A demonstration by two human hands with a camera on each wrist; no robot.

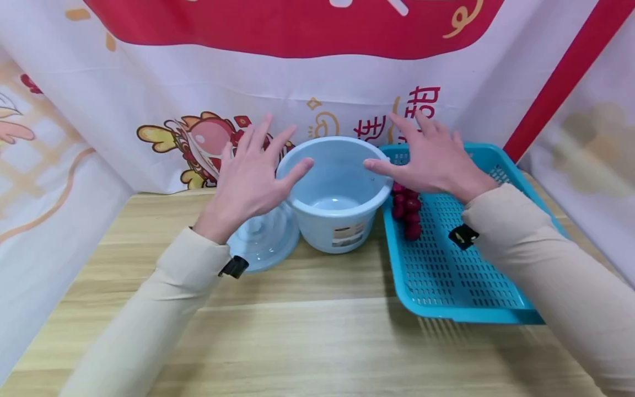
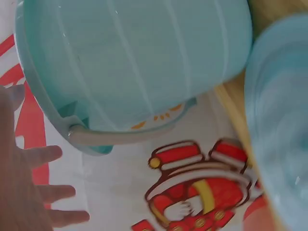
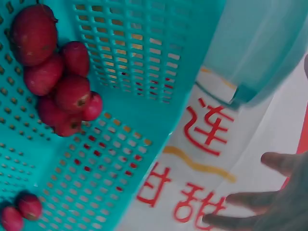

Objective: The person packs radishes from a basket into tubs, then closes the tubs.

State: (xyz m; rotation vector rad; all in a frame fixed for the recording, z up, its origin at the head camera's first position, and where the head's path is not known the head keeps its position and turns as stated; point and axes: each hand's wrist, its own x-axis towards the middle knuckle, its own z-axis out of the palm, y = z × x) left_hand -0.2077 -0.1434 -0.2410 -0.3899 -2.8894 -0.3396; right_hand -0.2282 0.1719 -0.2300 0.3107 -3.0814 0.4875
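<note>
A light blue plastic bucket (image 1: 315, 229) stands upright on the wooden table, its inside bare of contents. My left hand (image 1: 250, 176) is held at the bucket's left rim with fingers spread and the thumb reaching toward the opening. On the opposite side, my right hand (image 1: 436, 160) spreads its fingers over the bucket's right rim and the basket's back corner. Neither hand holds anything. In the left wrist view the bucket's handle (image 2: 115, 137) hangs down along its side. Beside the bucket, partly under my left hand, lies a round light blue lid (image 1: 268, 245).
A turquoise perforated basket (image 1: 404, 275) sits right of the bucket. Several small dark-red, radish-like round vegetables (image 1: 412, 212) lie along its left side; more show in the right wrist view. A printed white cloth (image 1: 238, 77) hangs behind the table (image 1: 307, 342).
</note>
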